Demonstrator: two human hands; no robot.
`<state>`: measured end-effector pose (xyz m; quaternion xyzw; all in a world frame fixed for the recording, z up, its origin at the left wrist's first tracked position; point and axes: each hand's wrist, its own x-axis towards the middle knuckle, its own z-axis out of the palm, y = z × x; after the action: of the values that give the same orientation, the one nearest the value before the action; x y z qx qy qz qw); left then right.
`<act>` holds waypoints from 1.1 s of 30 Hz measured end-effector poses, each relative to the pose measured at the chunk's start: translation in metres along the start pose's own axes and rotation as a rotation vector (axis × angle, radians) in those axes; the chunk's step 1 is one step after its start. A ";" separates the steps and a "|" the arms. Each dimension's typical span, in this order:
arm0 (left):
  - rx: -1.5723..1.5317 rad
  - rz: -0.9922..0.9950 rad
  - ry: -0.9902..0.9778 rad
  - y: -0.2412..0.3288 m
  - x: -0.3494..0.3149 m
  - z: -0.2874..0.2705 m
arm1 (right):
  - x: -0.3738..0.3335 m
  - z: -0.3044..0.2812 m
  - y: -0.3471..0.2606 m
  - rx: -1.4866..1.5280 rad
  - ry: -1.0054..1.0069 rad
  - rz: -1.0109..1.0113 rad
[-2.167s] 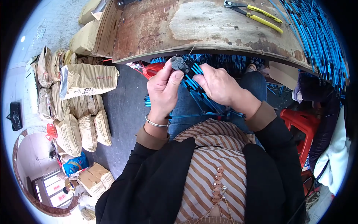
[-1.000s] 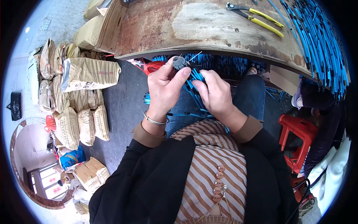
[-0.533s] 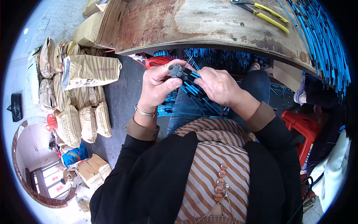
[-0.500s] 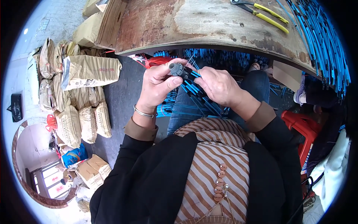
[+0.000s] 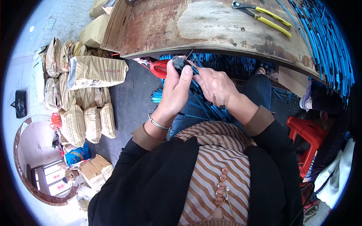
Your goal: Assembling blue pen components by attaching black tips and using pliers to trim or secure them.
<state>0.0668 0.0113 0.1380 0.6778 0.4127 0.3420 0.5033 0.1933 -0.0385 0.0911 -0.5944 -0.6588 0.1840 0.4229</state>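
Left hand (image 5: 174,92), pinched around the grey hub (image 5: 178,62), has shifted its thumb farther up, seemingly steadying it while the right hand (image 5: 217,86) curls closed over blue rods (image 5: 215,110).

Red, black lettering (image 5: 113,71) on tan sack (image 5: 98,75); red markings (image 5: 60,186) on window (image 5: 50,180).

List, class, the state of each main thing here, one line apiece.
Left hand: closed on grey ribbed part
Right hand: closed on blue rods
Pliers: lying on table, handles spread
Rod heap: overhanging the table edge
Bracelet: worn
Paper sacks: piled up
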 end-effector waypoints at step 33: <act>-0.592 0.099 -0.121 0.003 0.014 -0.009 | -0.003 0.000 -0.027 0.375 0.243 -0.061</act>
<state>0.0659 0.0271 0.1444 0.5400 0.2306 0.4306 0.6854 0.1763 -0.0477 0.1096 -0.5032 -0.5749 0.2173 0.6075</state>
